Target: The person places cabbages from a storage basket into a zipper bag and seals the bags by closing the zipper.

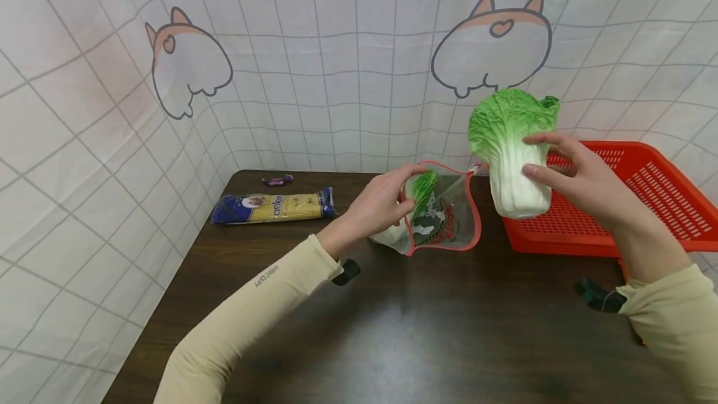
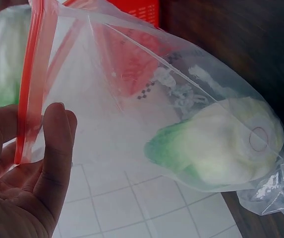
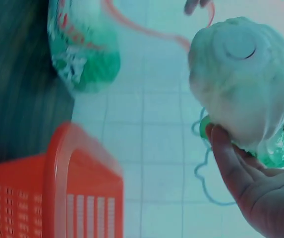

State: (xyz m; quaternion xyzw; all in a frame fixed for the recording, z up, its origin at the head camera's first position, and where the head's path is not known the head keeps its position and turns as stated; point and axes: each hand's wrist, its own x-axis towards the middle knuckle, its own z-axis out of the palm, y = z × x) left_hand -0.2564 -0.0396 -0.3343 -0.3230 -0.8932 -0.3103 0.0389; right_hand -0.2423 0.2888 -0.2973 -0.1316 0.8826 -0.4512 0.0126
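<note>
Right hand (image 1: pixel 566 170) grips a napa cabbage (image 1: pixel 513 154), leaf end up, held in the air right of centre, above the orange basket's (image 1: pixel 662 204) near-left corner. Left hand (image 1: pixel 381 204) pinches the red zip rim of the clear zip bag (image 1: pixel 443 217) at centre frame; a smaller cabbage (image 2: pixel 221 148) already sits in its bottom. Keep the mouth pulled wide, tip the white stem end toward the opening, and feed it in beside the first one. Watch that the leaves don't snag the rim.
</note>
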